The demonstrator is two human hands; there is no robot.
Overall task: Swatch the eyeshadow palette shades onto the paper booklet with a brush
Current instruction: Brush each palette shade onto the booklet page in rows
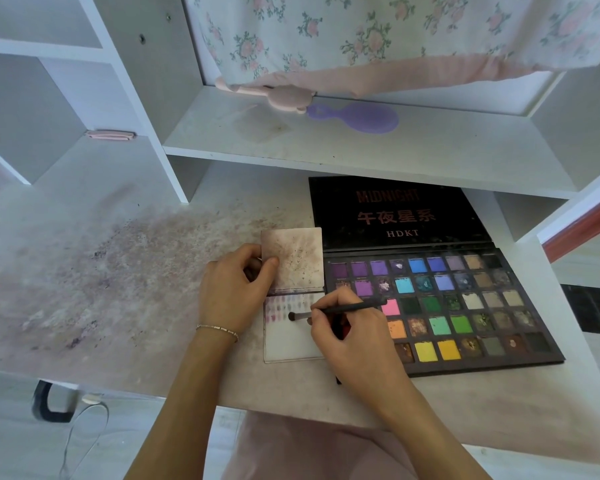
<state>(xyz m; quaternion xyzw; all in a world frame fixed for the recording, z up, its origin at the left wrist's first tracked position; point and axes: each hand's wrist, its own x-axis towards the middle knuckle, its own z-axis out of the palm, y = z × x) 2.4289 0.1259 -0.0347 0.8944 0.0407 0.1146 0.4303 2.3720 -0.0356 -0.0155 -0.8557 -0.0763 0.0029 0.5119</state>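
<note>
A small white paper booklet lies open on the desk, left of a large open eyeshadow palette with several rows of coloured pans and a black lid. My left hand pinches the booklet's stained upper page and holds it up. My right hand grips a dark brush. Its bristle tip touches the lower page beside rows of pink and grey swatches. My right hand covers the palette's lower left pans.
The white desk is smeared with pink and purple powder on the left. A shelf above the palette holds a purple hairbrush and a pink object. Floral cloth hangs at the top. A cable lies on the floor at lower left.
</note>
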